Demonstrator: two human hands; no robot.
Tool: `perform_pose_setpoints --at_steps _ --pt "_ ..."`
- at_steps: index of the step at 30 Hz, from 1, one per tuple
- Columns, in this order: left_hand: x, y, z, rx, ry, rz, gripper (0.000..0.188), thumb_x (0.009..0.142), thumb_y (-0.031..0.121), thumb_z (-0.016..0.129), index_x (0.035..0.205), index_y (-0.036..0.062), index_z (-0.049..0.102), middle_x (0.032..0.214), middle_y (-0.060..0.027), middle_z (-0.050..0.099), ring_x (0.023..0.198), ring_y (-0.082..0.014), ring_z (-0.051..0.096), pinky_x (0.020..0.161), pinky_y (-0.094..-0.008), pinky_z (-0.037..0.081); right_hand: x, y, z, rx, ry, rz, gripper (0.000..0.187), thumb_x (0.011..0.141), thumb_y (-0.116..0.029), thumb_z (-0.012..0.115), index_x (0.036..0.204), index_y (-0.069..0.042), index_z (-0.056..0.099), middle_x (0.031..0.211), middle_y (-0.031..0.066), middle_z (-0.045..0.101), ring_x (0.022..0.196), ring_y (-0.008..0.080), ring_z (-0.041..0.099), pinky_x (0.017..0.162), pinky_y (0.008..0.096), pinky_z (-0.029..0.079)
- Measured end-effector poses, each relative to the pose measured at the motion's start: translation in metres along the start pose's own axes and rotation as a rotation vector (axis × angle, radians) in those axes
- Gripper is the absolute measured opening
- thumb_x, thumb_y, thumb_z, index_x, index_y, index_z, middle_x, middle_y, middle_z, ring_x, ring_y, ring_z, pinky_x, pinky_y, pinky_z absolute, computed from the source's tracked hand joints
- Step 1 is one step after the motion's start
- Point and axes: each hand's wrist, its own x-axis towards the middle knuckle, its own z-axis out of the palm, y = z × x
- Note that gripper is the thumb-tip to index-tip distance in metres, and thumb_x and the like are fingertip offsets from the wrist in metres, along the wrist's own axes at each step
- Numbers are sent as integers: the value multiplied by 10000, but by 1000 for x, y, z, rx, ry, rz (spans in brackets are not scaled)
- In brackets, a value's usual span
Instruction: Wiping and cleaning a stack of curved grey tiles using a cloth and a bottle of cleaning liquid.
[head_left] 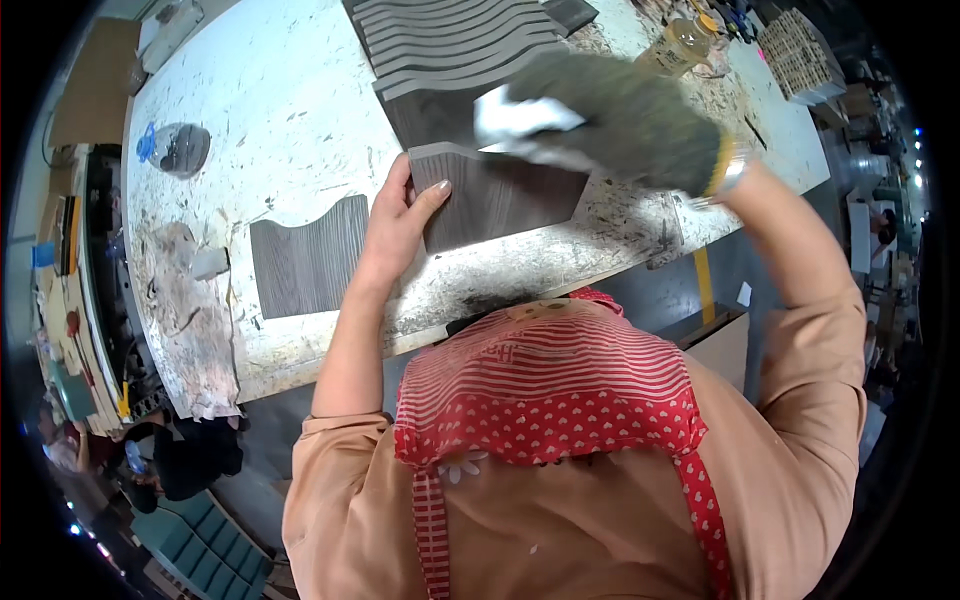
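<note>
Far left, beyond the edge of the worktable (290,110), we log a co-worker in dark clothing (200,460), seen low in the view. On the table's left side lies a clear plastic bottle (183,150) with a blue top. Nearer us we record a stained sheet (180,310), with a small whitish block (210,263) at its right edge. Next comes a loose panel (312,258), grey wood-grain, lying flat, its far edge cut in a wave.

Just right of it we observe the left hand (393,232), bare, gripping the left edge of the held panel (500,205): thumb on the face, fingers around the side. This panel, also grey and wavy along its far edge, sits near the table's front edge, overlapping the nearest part of a stack of similar panels (455,40) behind it.

Over the held panel's right part we find the right hand (625,125), in a dark glove with a yellow cuff, closed on a white wad (525,118). Both are blurred; we cannot tell whether the wad touches the panel.

Farther right we note an orange-capped bottle (680,48), then a woven basket (797,55) near the table's far right edge.
</note>
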Motion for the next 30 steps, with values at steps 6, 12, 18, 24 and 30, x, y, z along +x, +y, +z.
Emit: perform_pose_setpoints --at_steps 6,12,18,24,30 --pt "-24 -9 -1 -292 158 -64 317 932 93 573 1230 4 512 1130 -85 622 1018 -154 591 907 -298 478 -24 30 66 -226 -294 -169 124 873 -196 587 972 -148 645 1014 87 644 893 277 652 779 427 527" --pt "-50 -29 -35 -403 271 -139 315 956 106 536 1256 23 490 1160 -101 622 1043 -185 612 914 -333 505 -90 92 42 -244 -348 140 334 901 -272 630 1196 -117 608 1103 128 646 987 289 642 876 418 507" --pt "-52 -28 -15 -439 228 -201 347 960 112 558 1285 17 481 1157 -91 624 1044 -169 605 907 -314 496 -16 0 71 -41 308 -164 360 870 -310 679 1158 -95 649 1174 93 645 1060 257 628 947 367 483" --pt "-74 -21 -8 -508 299 -254 336 944 80 560 1267 9 499 1122 -83 639 990 -142 612 846 -279 504 -15 -17 111 -27 -249 -34 236 861 -140 563 1079 -58 602 980 161 613 910 313 620 811 424 497" --pt "-96 -14 -55 -541 416 -251 328 953 132 539 1262 25 518 1134 -94 639 993 -175 630 858 -313 522 -69 70 103 5 -194 390 334 879 -212 658 1176 -62 625 1148 139 634 1082 315 605 955 363 472"
